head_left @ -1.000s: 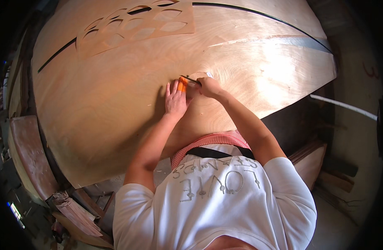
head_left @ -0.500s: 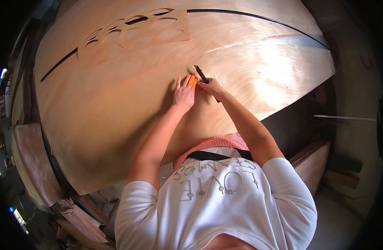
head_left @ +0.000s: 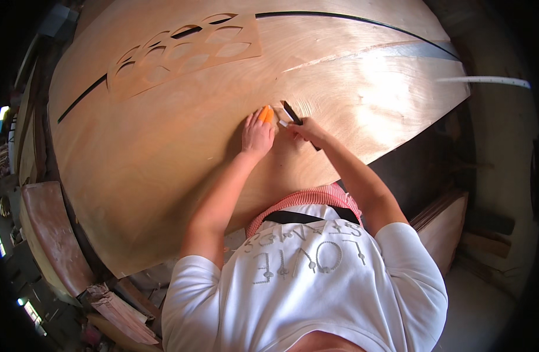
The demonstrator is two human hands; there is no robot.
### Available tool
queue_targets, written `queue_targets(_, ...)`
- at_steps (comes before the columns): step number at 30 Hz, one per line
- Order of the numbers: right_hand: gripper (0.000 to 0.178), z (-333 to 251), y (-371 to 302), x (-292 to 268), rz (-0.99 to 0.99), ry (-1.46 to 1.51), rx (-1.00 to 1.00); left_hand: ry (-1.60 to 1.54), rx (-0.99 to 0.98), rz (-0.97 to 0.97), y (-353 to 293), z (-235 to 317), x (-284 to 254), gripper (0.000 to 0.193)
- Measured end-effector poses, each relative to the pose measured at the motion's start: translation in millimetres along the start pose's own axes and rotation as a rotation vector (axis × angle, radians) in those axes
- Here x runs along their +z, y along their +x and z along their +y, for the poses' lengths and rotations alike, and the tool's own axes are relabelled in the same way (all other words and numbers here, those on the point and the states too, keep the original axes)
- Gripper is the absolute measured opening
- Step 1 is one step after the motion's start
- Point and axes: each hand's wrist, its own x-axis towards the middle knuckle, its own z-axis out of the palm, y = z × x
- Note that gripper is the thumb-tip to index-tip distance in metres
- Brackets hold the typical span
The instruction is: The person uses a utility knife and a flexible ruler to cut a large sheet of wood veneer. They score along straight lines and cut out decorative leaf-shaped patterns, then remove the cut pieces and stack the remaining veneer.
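My left hand (head_left: 258, 134) rests on the large plywood sheet (head_left: 164, 176), fingers stretched forward and orange covers (head_left: 266, 114) on some of its fingertips. Just to its right, my right hand (head_left: 310, 131) is closed round a slim, dark tool (head_left: 292, 113). This tool slants over the wood, its far end pointing forward and left; what kind of tool it is I cannot make out. A small pale tip or piece (head_left: 283, 123) shows between the two hands, beside the right fingers. Whether it belongs to the tool is unclear.
On the sheet's far left lies a thin template (head_left: 255, 44) with leaf-shaped cutouts, across a black line (head_left: 346, 19). A pale strip (head_left: 487, 80) reaches over the right edge. Stacked boards (head_left: 443, 226) stand at right; more boards (head_left: 57, 232) lean at left.
My right hand has drawn slightly right and nearer to me with the dark tool, opening a gap from my left hand. The pale strip at right has moved farther away, over the sheet's edge.
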Motion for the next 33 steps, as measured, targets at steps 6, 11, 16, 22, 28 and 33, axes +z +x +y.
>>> queue_targets(6,0.031,14,-17,19,0.063,0.257,0.043,0.081,0.103,-0.132,-33,26,5,0.057)
queue_targets(11,0.034,39,-34,-8,0.181,0.428,0.006,0.011,0.104,-0.207,-34,32,-5,0.058)
queue_targets(16,0.029,75,-37,-38,0.265,0.572,-0.002,-0.021,0.178,-0.217,-37,33,-9,0.056)
queue_targets(22,0.027,86,-36,-43,0.237,0.740,0.011,-0.182,0.402,-0.361,-48,33,2,0.035)
queue_targets(28,0.026,90,-33,-43,0.264,0.701,-0.010,-0.283,0.148,-0.013,-29,28,-16,0.038)
queue_targets(33,0.026,82,-39,-42,0.284,0.658,0.007,-0.045,-0.234,0.301,-8,-22,-39,0.051)
